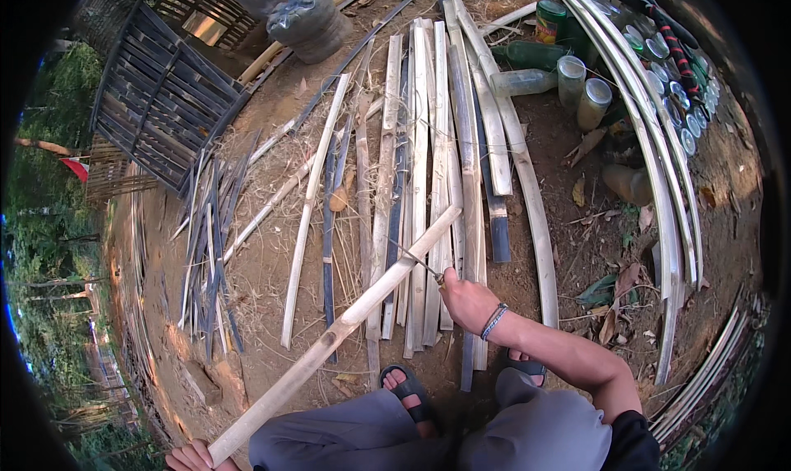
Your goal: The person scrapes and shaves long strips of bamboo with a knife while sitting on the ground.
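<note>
A long pale split-bamboo strip (pixel 309 360) slants across my lap, from the lower left up to the middle of the view. My left hand (pixel 196 456), partly cut off by the lower edge, has its fingers wrapped round the near end of that strip. In a closed grip, my right hand (pixel 470 302) holds a knife (pixel 423 264) with a thin dark blade, its handle mostly hidden by the fingers. The blade crosses the strip close to its far end; whether it bites into the bamboo I cannot tell. Beneath lie several loose bamboo strips (pixel 385 182), pale and dark.
Thin shavings litter the soil around the strips. Glass jars (pixel 593 104) and bottles (pixel 527 82) stand or lie at the far right, beside long bent strips (pixel 659 166). A dark slatted bamboo panel (pixel 165 92) leans at the far left, with a large plastic container (pixel 309 26) nearby.
</note>
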### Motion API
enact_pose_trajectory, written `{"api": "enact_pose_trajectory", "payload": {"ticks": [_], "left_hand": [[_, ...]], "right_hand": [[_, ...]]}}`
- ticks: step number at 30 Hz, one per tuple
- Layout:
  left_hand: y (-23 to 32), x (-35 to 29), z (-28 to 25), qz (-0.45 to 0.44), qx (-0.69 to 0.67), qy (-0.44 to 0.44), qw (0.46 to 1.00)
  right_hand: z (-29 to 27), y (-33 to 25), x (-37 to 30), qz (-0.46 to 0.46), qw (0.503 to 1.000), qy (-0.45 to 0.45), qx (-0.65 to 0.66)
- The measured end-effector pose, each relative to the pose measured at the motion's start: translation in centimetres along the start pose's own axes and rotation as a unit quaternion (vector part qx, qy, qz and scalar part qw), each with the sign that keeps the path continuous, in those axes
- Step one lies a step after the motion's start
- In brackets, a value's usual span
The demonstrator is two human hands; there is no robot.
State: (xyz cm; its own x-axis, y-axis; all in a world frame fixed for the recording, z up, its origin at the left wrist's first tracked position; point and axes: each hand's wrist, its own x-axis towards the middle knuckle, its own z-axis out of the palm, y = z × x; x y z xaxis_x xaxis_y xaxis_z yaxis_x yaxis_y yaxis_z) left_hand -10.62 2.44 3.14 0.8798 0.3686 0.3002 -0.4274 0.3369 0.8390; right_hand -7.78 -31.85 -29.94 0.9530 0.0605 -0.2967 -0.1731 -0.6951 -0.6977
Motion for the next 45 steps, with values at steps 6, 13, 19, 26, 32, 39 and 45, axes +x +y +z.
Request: {"api": "enact_pose_trajectory", "payload": {"ticks": [6, 13, 19, 26, 32, 39, 45], "left_hand": [[-0.2, 0.4, -0.1, 0.006, 0.009, 0.041, 0.999], [-0.5, 1.2, -0.7, 0.002, 0.044, 0.074, 0.996], [-0.6, 1.1, -0.5, 0.0, 0.022, 0.06, 0.998], [-0.5, 1.6, -1.6, -0.006, 0.021, 0.074, 0.997], [-0.9, 1.5, -0.7, -0.009, -0.007, 0.088, 0.996], [-1.1, 2.9, -3.1, 0.009, 0.025, 0.044, 0.999], [-1.4, 3.1, -3.3, 0.025, 0.049, 0.104, 0.993]], "right_hand": [[-0.9, 2.5, 1.7, 0.043, 0.998, 0.032, -0.021], [-1.0, 3.7, 2.9, 0.094, 0.993, 0.049, -0.049], [-1.7, 2.0, 1.7, 0.034, 0.998, 0.002, -0.047], [-1.0, 1.9, 1.5, 0.056, 0.998, -0.008, -0.018], [-1.0, 4.0, 2.9, 0.113, 0.993, 0.015, -0.036], [-1.8, 5.0, 3.9, 0.153, 0.987, 0.022, -0.051], [-1.8, 4.3, 3.7, 0.117, 0.991, -0.011, -0.071]]}}
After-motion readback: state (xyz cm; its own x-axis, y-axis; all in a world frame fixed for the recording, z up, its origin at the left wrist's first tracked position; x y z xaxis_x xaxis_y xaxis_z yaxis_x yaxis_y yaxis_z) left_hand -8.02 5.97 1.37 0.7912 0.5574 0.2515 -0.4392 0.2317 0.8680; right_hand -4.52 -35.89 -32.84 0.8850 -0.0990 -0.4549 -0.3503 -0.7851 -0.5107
